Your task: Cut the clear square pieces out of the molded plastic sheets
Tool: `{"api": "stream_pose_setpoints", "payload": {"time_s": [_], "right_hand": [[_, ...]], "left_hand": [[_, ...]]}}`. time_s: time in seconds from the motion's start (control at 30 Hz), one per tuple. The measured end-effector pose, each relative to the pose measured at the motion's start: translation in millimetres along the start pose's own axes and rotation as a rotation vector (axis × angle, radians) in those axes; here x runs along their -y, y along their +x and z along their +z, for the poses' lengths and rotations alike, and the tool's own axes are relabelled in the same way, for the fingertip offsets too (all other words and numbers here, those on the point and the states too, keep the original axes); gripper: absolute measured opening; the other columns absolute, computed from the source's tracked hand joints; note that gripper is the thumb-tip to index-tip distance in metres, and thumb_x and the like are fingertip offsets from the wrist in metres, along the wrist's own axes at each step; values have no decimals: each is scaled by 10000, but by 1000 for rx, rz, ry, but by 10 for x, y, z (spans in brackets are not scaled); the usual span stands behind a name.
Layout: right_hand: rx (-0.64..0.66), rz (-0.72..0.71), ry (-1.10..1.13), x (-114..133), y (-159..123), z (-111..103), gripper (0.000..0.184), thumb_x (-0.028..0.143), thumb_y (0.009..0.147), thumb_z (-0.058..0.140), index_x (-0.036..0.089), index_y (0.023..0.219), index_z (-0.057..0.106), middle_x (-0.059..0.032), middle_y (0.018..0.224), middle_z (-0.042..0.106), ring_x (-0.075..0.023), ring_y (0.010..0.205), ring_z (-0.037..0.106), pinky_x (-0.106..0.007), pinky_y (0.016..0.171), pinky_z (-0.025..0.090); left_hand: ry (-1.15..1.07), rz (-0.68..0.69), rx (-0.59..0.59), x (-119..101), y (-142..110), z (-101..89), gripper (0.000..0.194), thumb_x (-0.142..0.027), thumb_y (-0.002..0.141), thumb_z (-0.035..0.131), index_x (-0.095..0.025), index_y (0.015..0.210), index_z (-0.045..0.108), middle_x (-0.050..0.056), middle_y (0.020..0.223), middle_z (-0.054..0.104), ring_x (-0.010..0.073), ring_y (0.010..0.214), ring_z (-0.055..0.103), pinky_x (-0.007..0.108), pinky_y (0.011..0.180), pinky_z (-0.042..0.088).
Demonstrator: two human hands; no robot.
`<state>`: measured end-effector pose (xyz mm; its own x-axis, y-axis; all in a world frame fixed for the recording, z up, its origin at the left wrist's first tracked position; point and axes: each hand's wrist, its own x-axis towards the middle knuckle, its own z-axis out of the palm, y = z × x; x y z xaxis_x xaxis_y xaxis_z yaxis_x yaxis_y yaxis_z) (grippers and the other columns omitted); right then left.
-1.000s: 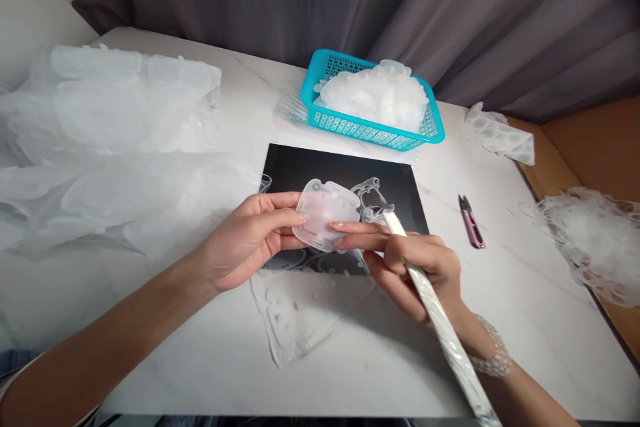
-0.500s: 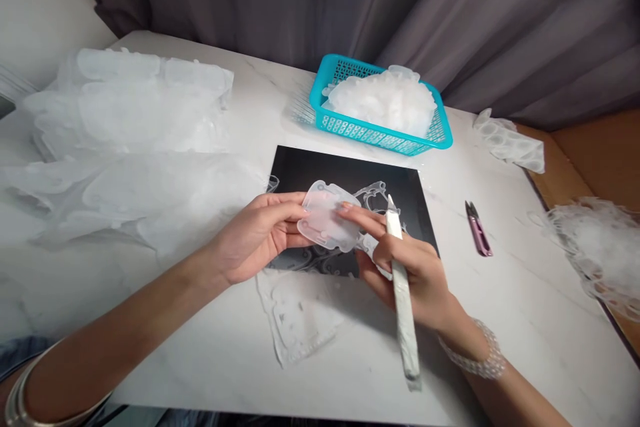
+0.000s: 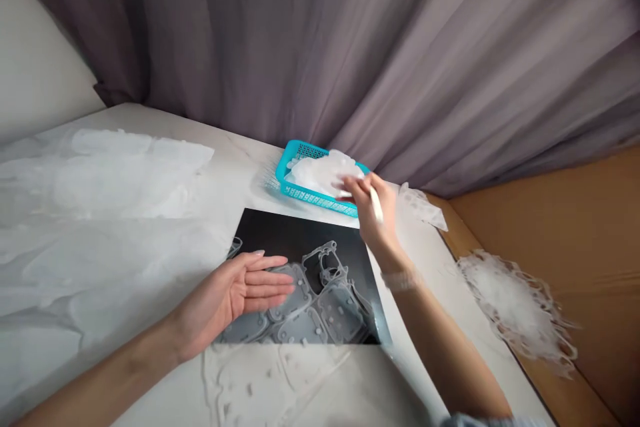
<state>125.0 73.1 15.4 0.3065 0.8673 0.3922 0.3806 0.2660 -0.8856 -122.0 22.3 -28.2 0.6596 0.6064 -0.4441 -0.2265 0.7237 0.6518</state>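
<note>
My left hand [image 3: 250, 290] lies palm up with fingers stretched out, empty, over the black mat [image 3: 270, 227]. Beneath and beside it is a translucent plastic sheet [image 3: 343, 313] with moulded outlines, running past the mat's near edge. My right hand [image 3: 377, 210] reaches to the turquoise basket [image 3: 320, 199] and keeps a white-handled craft knife [image 3: 376, 203] in its grip. Its fingertips are at the heap of frosted plastic pieces [image 3: 325, 170] in the basket; blur hides whether they still hold a piece.
Large stacks of translucent sheets [image 3: 130, 177] cover the table's left side. A tangle of plastic offcuts [image 3: 515, 307] lies at the right by a cardboard panel [image 3: 525, 233]. Another clear sheet [image 3: 423, 207] is behind my right hand. A grey curtain [image 3: 300, 47] hangs along the back.
My right hand has gone from above the mat forward to the basket, with the knife. My left hand has let go of the frosted plastic piece and opened. The view has tilted up.
</note>
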Motion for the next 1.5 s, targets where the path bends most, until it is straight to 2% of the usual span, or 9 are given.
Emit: {"api": "stream_pose_setpoints", "payload": {"time_s": [0.1, 0.2, 0.4, 0.53, 0.77, 0.93, 1.07, 1.27, 1.5], "right_hand": [[12, 57, -66, -112, 595, 142, 271, 250, 815, 597, 226, 697, 353, 20, 734, 534, -123, 712, 590, -318, 704, 588], [-13, 59, -140, -215, 707, 141, 232, 282, 838, 561, 227, 723, 366, 10, 767, 544, -133, 745, 579, -339, 745, 575], [83, 99, -367, -350, -216, -568, 316, 423, 840, 611, 227, 712, 398, -39, 817, 645, -191, 796, 602, -324, 698, 488], [193, 228, -507, -452, -802, -1015, 343, 409, 790, 677, 225, 681, 408, -50, 783, 702, -196, 723, 606, -317, 664, 430], [371, 311, -484, -462, -1222, -943, 295, 291, 763, 644, 238, 701, 361, -14, 787, 725, -175, 686, 627, -281, 638, 444], [259, 290, -523, -328, -1315, -923, 246, 238, 780, 581, 241, 714, 343, 1, 732, 669, -157, 637, 553, -274, 614, 403], [4, 148, -643, -193, -1360, -954, 212, 222, 817, 552, 242, 744, 354, 10, 739, 605, -154, 651, 527, -276, 631, 387], [-142, 45, -757, -439, -1259, -968, 144, 156, 785, 524, 239, 777, 406, 3, 738, 589, -170, 642, 524, -293, 634, 373], [-154, 167, -689, -551, -1208, -1126, 202, 391, 942, 473, 231, 827, 433, -21, 755, 591, -174, 631, 533, -302, 592, 392]], "left_hand": [[111, 55, -15, 32, 19, -16, 555, -472, 925, 513, -87, 1320, 577, 194, 1210, 694, 297, 1197, 626, 422, 1069, 454], [301, 157, -23, 104, 64, -55, 593, -513, 925, 496, -111, 1358, 550, 179, 1256, 674, 308, 1204, 619, 466, 1064, 458], [1245, 570, 79, 367, 82, -74, 399, -314, 941, 475, -201, 1293, 626, 88, 1445, 544, 277, 1397, 428, 525, 1164, 338], [1578, 771, 136, 486, 99, -81, 408, -206, 950, 425, -186, 1322, 593, 85, 1518, 457, 236, 1471, 292, 485, 1166, 354], [1775, 809, 12, 109, 574, 355, 421, -192, 975, 373, -117, 1347, 555, 117, 1401, 569, 222, 1343, 459, 399, 1117, 398], [1879, 771, 105, -96, 1116, 704, 447, -56, 787, 554, -176, 1205, 658, 101, 1199, 660, 248, 1158, 566, 342, 928, 480], [1903, 804, 49, -130, 1295, 712, 170, -112, 814, 578, -188, 851, 726, 87, 997, 677, 250, 1022, 616, 340, 846, 481], [1791, 853, -279, -216, 1449, 686, 269, -153, 910, 470, -149, 1057, 695, 124, 977, 707, 283, 941, 661, 374, 771, 504], [1772, 868, -200, -63, 1430, 625, 392, -59, 859, 510, -125, 1230, 619, 103, 1002, 722, 234, 954, 680, 327, 838, 529]]}}
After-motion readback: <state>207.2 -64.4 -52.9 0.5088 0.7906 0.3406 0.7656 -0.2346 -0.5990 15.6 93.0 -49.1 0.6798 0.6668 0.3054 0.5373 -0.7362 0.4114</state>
